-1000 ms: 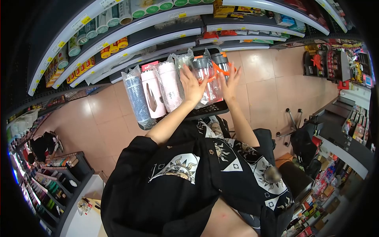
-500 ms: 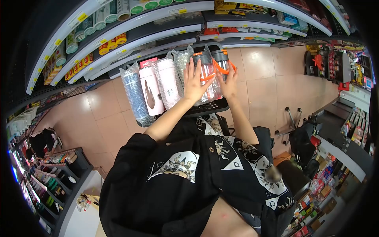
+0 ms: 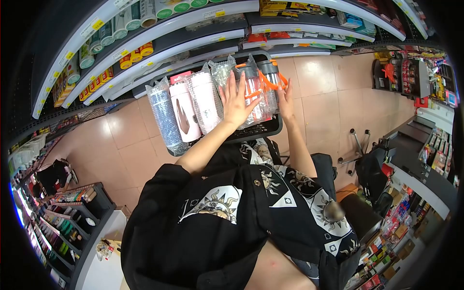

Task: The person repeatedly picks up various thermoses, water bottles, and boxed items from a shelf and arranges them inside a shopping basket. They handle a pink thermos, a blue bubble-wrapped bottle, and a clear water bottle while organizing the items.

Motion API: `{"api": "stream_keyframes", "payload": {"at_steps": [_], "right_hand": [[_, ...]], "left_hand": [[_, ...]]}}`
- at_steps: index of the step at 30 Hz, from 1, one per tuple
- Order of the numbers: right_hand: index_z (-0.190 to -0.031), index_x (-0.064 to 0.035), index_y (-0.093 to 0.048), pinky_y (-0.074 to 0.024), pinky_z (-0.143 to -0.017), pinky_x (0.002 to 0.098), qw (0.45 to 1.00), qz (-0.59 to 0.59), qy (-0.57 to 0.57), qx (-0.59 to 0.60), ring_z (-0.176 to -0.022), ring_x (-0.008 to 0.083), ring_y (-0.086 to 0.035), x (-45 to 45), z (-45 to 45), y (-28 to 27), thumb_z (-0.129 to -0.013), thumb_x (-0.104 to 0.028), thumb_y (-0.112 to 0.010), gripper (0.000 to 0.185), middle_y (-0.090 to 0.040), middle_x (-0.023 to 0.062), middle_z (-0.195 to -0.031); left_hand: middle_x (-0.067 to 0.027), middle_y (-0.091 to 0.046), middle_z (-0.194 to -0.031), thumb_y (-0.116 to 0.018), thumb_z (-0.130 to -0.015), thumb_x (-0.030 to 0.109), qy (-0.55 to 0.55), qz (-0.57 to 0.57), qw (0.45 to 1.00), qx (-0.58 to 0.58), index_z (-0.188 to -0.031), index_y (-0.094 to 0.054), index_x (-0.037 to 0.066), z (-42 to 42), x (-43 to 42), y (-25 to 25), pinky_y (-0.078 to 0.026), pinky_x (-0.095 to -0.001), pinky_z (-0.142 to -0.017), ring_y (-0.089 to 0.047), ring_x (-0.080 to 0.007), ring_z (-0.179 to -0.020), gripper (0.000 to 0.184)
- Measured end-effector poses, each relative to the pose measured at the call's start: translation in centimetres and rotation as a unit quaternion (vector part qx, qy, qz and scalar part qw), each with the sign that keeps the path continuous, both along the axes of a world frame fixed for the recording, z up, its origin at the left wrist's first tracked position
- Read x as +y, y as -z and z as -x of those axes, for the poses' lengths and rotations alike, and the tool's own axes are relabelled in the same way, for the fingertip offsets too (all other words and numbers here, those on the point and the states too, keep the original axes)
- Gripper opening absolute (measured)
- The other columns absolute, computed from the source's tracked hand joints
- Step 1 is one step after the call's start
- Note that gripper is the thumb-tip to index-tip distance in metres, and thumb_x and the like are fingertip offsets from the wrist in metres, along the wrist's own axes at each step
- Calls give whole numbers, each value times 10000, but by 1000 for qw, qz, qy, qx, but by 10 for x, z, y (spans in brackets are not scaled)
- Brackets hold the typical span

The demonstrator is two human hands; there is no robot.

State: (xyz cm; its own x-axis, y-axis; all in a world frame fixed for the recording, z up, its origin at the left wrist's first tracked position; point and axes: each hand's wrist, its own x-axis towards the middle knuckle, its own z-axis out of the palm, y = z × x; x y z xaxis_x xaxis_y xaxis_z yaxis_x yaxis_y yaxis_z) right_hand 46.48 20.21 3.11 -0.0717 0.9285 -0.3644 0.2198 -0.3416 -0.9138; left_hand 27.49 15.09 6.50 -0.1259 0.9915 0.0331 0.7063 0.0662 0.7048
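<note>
A black basket (image 3: 263,129) holds several bottles in a row. Two clear bottles with dark lids and orange straps, the near one (image 3: 251,87) and the outer one (image 3: 272,72), stand at its right end in plastic wrapping. My left hand (image 3: 236,107) lies spread over the near bottle, fingers stretched toward its lid. At the outer bottle's right side is my right hand (image 3: 286,104), its fingers extended beside the orange strap; whether it grips the strap is unclear. Leftward are a bubble-wrapped blue bottle (image 3: 166,116), a pink bottle box (image 3: 184,113) and a wrapped pink bottle (image 3: 205,101).
Store shelves (image 3: 193,41) with price tags curve behind the basket. Tiled floor (image 3: 319,116) extends on both sides. A wheeled chair (image 3: 369,174) and a counter (image 3: 415,154) are at right. A person (image 3: 53,176) is low at far left.
My right hand has shifted slightly right, from the front of the outer bottle to its side. My left hand stays on the near bottle, with its fingers slightly more spread.
</note>
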Motion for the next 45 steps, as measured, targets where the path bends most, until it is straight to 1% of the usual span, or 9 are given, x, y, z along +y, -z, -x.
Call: {"api": "stream_keyframes", "payload": {"at_steps": [8, 15, 20, 23, 28, 32, 35, 38, 45], "right_hand": [[-1460, -1, -184, -320, -1053, 352, 988, -44, -8, -149, -1295, 301, -401, 7, -4, 8, -973, -336, -447, 647, -352, 229, -1434], [-1416, 35, -205, -347, -1033, 344, 999, -20, 34, 12, -1278, 276, -415, 12, -7, 41, -860, -392, -646, 828, -425, 256, -1346], [-1406, 38, -224, -346, -1038, 353, 999, -43, 32, -13, -1271, 295, -418, 13, -10, 45, -846, -393, -663, 832, -414, 252, -1344], [-1410, 41, -232, -323, -1056, 362, 999, -43, 18, -18, -1292, 313, -392, 14, -10, 42, -873, -427, -611, 807, -384, 259, -1373], [-1457, -11, -193, -267, -1092, 373, 996, -44, 30, -66, -1335, 346, -327, 7, -12, 31, -944, -467, -453, 734, -320, 233, -1442], [-1468, -43, -185, -294, -1080, 375, 993, -89, 50, -66, -1334, 339, -332, 9, -17, 46, -948, -433, -472, 711, -307, 224, -1452], [-1464, -45, -184, -329, -1064, 390, 999, -24, 31, -28, -1326, 351, -341, 4, -13, 19, -894, -442, -563, 791, -286, 226, -1453], [-1453, -44, -183, -361, -1045, 413, 971, -110, -64, -202, -1306, 370, -360, 0, -2, 15, -787, -456, -681, 929, -278, 223, -1439], [-1446, -72, -199, -373, -1040, 405, 962, -110, -27, -249, -1265, 360, -397, -5, 11, -4, -631, -334, -819, 1057, -357, 227, -1365]], "left_hand": [[-238, -121, -1512, -619, -837, 431, -7, 3, 1000, 16, -1491, -151, 131, 9, -8, -5, -70, -570, -1103, -172, -412, -1384, 859], [-302, -177, -1466, -624, -853, 355, 31, -6, 999, -44, -1484, -153, 93, 15, -8, 1, -182, -490, -1112, -206, -442, -1361, 830], [-294, -168, -1476, -613, -857, 370, 44, 12, 998, -53, -1485, -145, 93, 15, -8, -2, -145, -497, -1119, -177, -428, -1378, 830], [-204, -165, -1517, -579, -872, 391, 29, 6, 999, 18, -1483, -170, 98, 14, -11, -6, -46, -536, -1119, -135, -385, -1403, 792], [-139, -181, -1530, -567, -882, 359, 74, -42, 994, 71, -1467, -234, 96, 12, -10, -31, -27, -550, -1115, -142, -356, -1409, 722], [-135, -162, -1536, -598, -859, 362, 90, -32, 993, 69, -1467, -239, 104, 12, -14, -26, -35, -574, -1107, -137, -366, -1407, 752], [-167, -121, -1535, -668, -794, 407, 101, 15, 992, 80, -1467, -228, 115, 12, -19, -26, -79, -614, -1088, -129, -393, -1402, 855], [-185, -102, -1530, -728, -723, 437, 75, 63, 993, 67, -1469, -225, 155, 3, -20, -24, -129, -634, -1067, -110, -374, -1412, 943], [-244, -156, -1486, -749, -732, 380, 54, -8, 997, 57, -1432, -267, 94, -5, -7, -28, -277, -510, -1068, -226, -443, -1343, 897]]}}
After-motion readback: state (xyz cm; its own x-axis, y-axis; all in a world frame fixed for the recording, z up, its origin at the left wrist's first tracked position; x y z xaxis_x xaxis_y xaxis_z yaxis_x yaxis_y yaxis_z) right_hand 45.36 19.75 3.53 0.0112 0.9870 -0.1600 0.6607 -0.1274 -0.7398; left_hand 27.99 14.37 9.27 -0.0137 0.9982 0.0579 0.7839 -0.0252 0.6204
